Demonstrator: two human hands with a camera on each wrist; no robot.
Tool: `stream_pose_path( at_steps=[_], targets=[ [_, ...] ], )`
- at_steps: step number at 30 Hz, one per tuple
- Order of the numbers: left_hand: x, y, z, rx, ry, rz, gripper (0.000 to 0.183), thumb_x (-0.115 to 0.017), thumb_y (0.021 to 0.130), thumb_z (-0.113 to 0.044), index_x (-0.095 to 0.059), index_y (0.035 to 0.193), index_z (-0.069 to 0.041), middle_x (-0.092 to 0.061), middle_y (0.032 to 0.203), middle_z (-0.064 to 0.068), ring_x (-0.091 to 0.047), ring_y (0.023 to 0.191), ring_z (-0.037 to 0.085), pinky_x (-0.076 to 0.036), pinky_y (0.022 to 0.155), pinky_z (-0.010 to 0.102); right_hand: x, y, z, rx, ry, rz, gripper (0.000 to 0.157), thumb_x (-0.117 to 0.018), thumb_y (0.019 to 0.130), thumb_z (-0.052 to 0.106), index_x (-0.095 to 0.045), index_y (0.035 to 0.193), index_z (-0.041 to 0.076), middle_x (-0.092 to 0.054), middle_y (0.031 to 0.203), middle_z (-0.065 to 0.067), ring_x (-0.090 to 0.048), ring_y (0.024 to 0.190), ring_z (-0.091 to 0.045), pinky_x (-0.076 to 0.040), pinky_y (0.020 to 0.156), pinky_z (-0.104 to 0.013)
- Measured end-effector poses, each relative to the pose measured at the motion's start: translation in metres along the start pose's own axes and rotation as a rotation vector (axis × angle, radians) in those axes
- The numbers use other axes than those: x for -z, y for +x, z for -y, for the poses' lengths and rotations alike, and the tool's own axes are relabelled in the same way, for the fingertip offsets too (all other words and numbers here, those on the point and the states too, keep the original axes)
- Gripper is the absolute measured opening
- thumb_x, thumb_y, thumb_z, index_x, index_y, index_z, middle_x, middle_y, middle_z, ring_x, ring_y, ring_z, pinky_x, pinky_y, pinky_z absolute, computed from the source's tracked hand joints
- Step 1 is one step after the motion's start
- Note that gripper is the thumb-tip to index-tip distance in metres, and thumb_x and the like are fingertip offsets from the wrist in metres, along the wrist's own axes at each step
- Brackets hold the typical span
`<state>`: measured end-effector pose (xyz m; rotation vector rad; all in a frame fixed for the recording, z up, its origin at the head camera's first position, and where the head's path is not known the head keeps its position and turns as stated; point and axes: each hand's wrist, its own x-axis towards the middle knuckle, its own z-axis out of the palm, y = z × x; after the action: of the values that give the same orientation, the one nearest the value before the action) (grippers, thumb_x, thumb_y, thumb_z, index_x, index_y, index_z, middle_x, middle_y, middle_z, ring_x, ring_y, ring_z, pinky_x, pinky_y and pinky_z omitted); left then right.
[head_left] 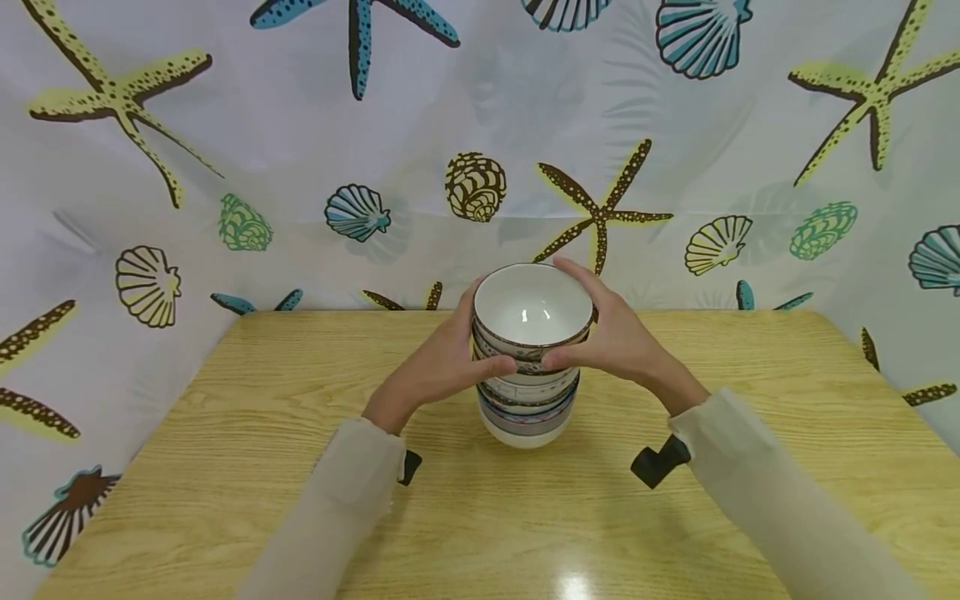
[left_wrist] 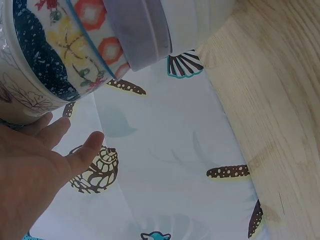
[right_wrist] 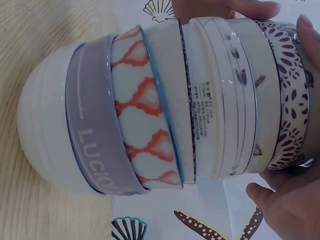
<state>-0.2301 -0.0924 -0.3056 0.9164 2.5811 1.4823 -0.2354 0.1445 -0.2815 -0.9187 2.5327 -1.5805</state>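
Note:
A tall stack of nested bowls stands on the table, with a white-lined, dark-rimmed bowl (head_left: 532,304) at the top. My left hand (head_left: 438,354) grips the upper part of the stack from the left, thumb across the front. From the right, my right hand (head_left: 618,337) holds the same upper part; the two thumbs nearly meet. Lower down, the right wrist view shows a red-patterned bowl (right_wrist: 145,105), a lavender bowl (right_wrist: 95,125) lettered "LUCKY" and a white bowl (right_wrist: 45,120) at the bottom. Some left fingertips (left_wrist: 92,145) spread beyond the patterned bowls.
The wood-grain table (head_left: 300,367) reaches out on both sides of the stack. Close behind it hangs a white cloth (head_left: 420,150) printed with starfish and shells, which also runs along the left and right sides.

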Motion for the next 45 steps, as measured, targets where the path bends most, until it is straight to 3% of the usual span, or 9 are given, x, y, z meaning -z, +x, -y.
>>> stream_pose_path(
  at_steps=[7, 15, 23, 30, 36, 45],
  targets=[
    [-0.001, -0.002, -0.001, 0.006, -0.01, 0.001, 0.13, -0.056, 0.058, -0.085, -0.002, 0.154, -0.016, -0.029, 0.151, 0.013, -0.038, 0.134, 0.031, -0.035, 0.108, 0.054, -0.003, -0.002, 0.001, 0.014, 0.009, -0.022, 0.114, -0.086, 0.06, 0.053, -0.024, 0.152, 0.023, -0.038, 0.146, -0.01, -0.047, 0.124, -0.032, -0.045, 0.098, -0.053],
    [-0.003, -0.003, -0.002, 0.012, 0.007, -0.001, 0.129, -0.056, 0.058, -0.085, -0.003, 0.154, -0.017, -0.03, 0.151, 0.012, -0.038, 0.135, 0.032, -0.034, 0.108, 0.055, -0.007, -0.007, -0.003, 0.014, 0.069, -0.081, 0.112, -0.088, 0.061, 0.046, -0.026, 0.151, 0.022, -0.035, 0.148, -0.008, -0.048, 0.124, -0.031, -0.044, 0.098, -0.05],
    [-0.003, -0.006, -0.001, 0.002, -0.002, -0.01, 0.126, -0.058, 0.059, -0.083, -0.004, 0.154, -0.019, -0.03, 0.151, 0.011, -0.038, 0.135, 0.031, -0.034, 0.108, 0.055, -0.013, -0.009, 0.002, -0.01, 0.019, -0.102, 0.129, -0.082, 0.047, 0.068, -0.023, 0.152, 0.02, -0.034, 0.149, -0.011, -0.046, 0.125, -0.036, -0.042, 0.099, -0.055],
    [-0.001, -0.007, 0.001, 0.001, 0.014, -0.001, 0.126, -0.057, 0.06, -0.083, -0.003, 0.154, -0.019, -0.03, 0.152, 0.011, -0.039, 0.135, 0.031, -0.036, 0.107, 0.053, -0.015, -0.009, 0.003, -0.007, -0.01, -0.121, 0.118, -0.089, 0.058, 0.047, -0.023, 0.152, 0.017, -0.032, 0.151, -0.011, -0.046, 0.126, -0.036, -0.042, 0.1, -0.055],
    [0.001, -0.007, 0.002, 0.02, 0.032, 0.014, 0.127, -0.055, 0.06, -0.084, -0.002, 0.154, -0.017, -0.029, 0.152, 0.012, -0.038, 0.135, 0.032, -0.035, 0.107, 0.054, -0.019, -0.009, 0.002, 0.017, 0.006, -0.146, 0.12, -0.086, 0.056, 0.056, -0.025, 0.151, 0.015, -0.033, 0.15, -0.012, -0.047, 0.124, -0.037, -0.045, 0.097, -0.055],
    [0.002, -0.008, -0.001, 0.041, 0.037, 0.029, 0.129, -0.054, 0.059, -0.084, -0.003, 0.154, -0.015, -0.027, 0.153, 0.012, -0.037, 0.136, 0.032, -0.035, 0.108, 0.054, -0.021, -0.01, 0.001, 0.028, 0.003, -0.177, 0.121, -0.086, 0.055, 0.058, -0.025, 0.151, 0.015, -0.029, 0.153, -0.011, -0.046, 0.125, -0.038, -0.045, 0.097, -0.056]
  ],
)
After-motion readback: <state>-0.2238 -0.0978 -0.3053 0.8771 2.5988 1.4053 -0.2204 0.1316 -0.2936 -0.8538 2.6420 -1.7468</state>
